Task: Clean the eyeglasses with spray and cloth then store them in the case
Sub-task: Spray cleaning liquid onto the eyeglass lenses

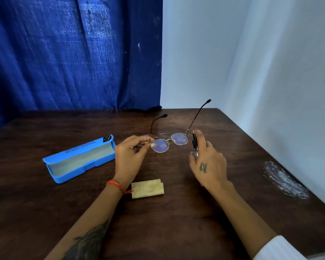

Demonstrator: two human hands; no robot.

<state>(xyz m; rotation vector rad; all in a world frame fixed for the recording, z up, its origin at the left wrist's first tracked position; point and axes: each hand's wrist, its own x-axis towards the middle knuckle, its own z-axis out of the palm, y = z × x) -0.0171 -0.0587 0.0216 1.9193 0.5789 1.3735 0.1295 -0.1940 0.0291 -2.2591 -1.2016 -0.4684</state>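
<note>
My left hand (pixel 129 156) pinches the left hinge of the gold-rimmed eyeglasses (pixel 170 141), holding them above the table with both temples unfolded and pointing away from me. My right hand (pixel 207 160) grips a small clear spray bottle (pixel 195 143) with a black nozzle, its forefinger on top, the nozzle just right of the right lens. A folded yellow cloth (pixel 147 188) lies on the table near my left wrist. The blue eyeglass case (pixel 79 160) lies open at the left, its grey lining showing.
The dark wooden table (pixel 176 222) meets a blue curtain (pixel 73 53) at the back and a white wall (pixel 270 72) on the right. A whitish smear (pixel 283 180) marks the table's right edge.
</note>
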